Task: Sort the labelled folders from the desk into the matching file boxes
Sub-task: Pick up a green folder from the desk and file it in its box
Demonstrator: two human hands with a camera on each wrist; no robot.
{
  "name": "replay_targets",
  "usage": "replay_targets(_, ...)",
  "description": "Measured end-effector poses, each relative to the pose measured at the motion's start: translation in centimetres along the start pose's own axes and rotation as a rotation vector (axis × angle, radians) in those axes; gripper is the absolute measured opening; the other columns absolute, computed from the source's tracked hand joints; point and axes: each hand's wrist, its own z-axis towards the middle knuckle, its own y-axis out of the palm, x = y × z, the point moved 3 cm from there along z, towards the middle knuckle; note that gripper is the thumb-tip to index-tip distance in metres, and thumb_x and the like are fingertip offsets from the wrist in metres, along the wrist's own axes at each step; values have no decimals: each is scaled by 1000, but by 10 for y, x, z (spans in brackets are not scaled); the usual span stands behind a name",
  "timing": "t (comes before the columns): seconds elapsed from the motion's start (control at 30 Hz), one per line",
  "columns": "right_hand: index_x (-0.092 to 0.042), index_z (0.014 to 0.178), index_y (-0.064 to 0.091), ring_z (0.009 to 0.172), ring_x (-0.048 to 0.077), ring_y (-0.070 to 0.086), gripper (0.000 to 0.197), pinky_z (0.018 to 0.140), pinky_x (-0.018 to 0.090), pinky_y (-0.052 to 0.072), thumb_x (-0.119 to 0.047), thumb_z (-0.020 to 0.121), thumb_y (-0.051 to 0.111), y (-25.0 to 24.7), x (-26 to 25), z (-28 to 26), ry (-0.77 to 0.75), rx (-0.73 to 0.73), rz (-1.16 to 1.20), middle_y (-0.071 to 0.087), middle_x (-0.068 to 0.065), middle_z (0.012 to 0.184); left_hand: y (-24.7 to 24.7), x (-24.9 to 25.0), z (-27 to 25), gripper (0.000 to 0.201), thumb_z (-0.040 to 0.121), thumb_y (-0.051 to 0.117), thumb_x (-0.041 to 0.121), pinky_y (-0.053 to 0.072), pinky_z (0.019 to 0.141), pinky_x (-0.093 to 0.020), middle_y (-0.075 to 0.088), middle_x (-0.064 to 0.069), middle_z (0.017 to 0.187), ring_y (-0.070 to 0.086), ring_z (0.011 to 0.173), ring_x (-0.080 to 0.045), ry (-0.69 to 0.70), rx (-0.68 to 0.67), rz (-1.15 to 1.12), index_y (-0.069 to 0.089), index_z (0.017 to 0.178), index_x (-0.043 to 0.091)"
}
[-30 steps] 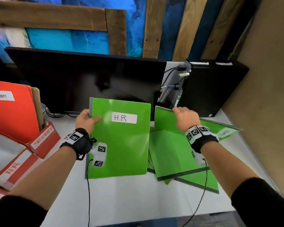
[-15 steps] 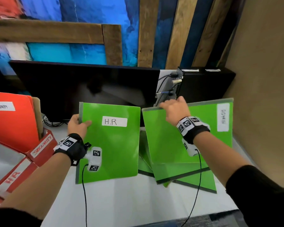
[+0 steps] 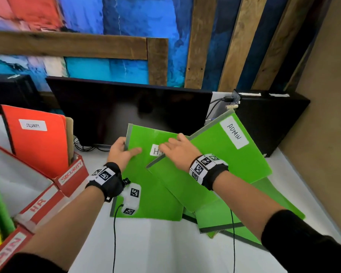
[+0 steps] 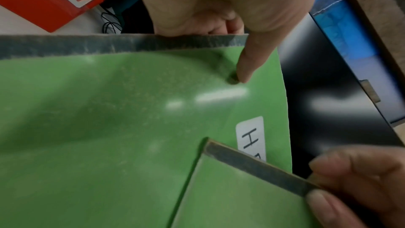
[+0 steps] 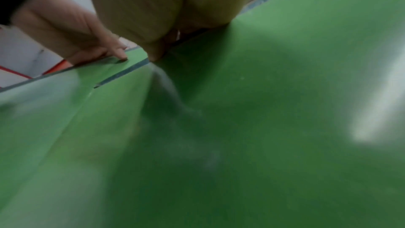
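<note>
My left hand (image 3: 120,152) grips the spine edge of a green folder labelled H.R (image 3: 146,186), thumb on its front cover (image 4: 247,68), fingers behind. My right hand (image 3: 175,150) grips the spine of a second green folder labelled ADMIN (image 3: 224,154), tilted and overlapping the H.R folder so that it hides part of the H.R label (image 4: 252,138). Both folders are lifted above the white desk (image 3: 165,249). At the left stand red file boxes marked SECURITY (image 3: 71,173), HR (image 3: 37,205) and ADMIN (image 3: 6,253).
More green folders (image 3: 244,219) lie in a loose pile on the desk under the ADMIN folder. An orange SECURITY folder (image 3: 37,140) stands in its box. A black monitor (image 3: 130,111) and a black computer case (image 3: 270,123) stand behind. A brown wall (image 3: 323,134) closes the right side.
My right hand has swung the ADMIN folder left and tilted it, so it now overlaps the H.R folder. The left hand still holds the H.R folder. The view has tilted upward.
</note>
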Motion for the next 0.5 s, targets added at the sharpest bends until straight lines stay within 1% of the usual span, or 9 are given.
replay_targets(0.07,-18,98,57,81,19,59,19,78,34,45,-12,82,63,1,-6,8,-26,64,24,67,-1,89,4,7,-4,35,70,75,-5,52,88,-49,65,-14,94,62,90,-29,19,-68,-9,52,88,16)
replay_targets(0.13,-20,92,58,75,17,58,20,72,31,45,-17,76,71,1,-11,17,-60,127,9,65,-4,83,7,10,-7,43,67,76,-8,53,83,-39,64,-11,93,62,87,-23,45,-129,27,49,93,11)
replay_targets(0.17,-20,91,58,74,17,58,22,72,31,44,-19,74,73,0,-13,20,-69,167,1,64,-5,82,8,11,-8,47,65,78,-9,54,80,-35,64,-10,92,63,84,-20,61,-146,54,48,95,11)
replay_targets(0.2,-19,91,59,75,18,58,23,73,33,42,-20,73,73,-1,-14,24,-70,207,7,64,-4,81,7,11,-9,52,61,81,-7,54,80,-34,64,-11,93,64,83,-19,70,-151,86,48,96,11)
replay_targets(0.23,-18,91,59,75,19,59,23,74,34,40,-21,73,73,-2,-15,28,-65,241,28,64,-3,81,7,10,-9,56,55,85,-2,55,80,-37,65,-13,95,64,85,-21,76,-152,115,49,95,13)
replay_targets(0.3,-16,92,60,78,21,60,22,75,35,42,-23,74,71,-6,-16,35,-49,267,62,64,-2,83,6,8,-10,61,45,87,15,54,82,-42,66,-16,100,64,91,-26,76,-163,166,50,94,18)
replay_targets(0.33,-16,93,61,79,21,60,23,75,35,43,-25,74,71,-8,-17,37,-50,273,65,65,-2,83,5,7,-10,61,46,86,16,54,82,-43,66,-15,101,64,92,-28,82,-168,193,51,96,20)
replay_targets(0.43,-17,91,60,76,20,59,22,73,33,46,-23,74,72,-8,-23,42,-86,310,23,63,-2,80,4,5,-10,58,63,80,-6,53,85,-43,64,-7,99,62,94,-26,79,-147,214,51,107,16)
replay_targets(0.5,-18,92,59,75,20,58,23,73,33,47,-22,73,73,-7,-27,42,-85,354,-7,61,-2,80,3,2,-9,57,67,74,-12,53,83,-38,64,-1,96,62,92,-24,58,-134,178,51,111,15)
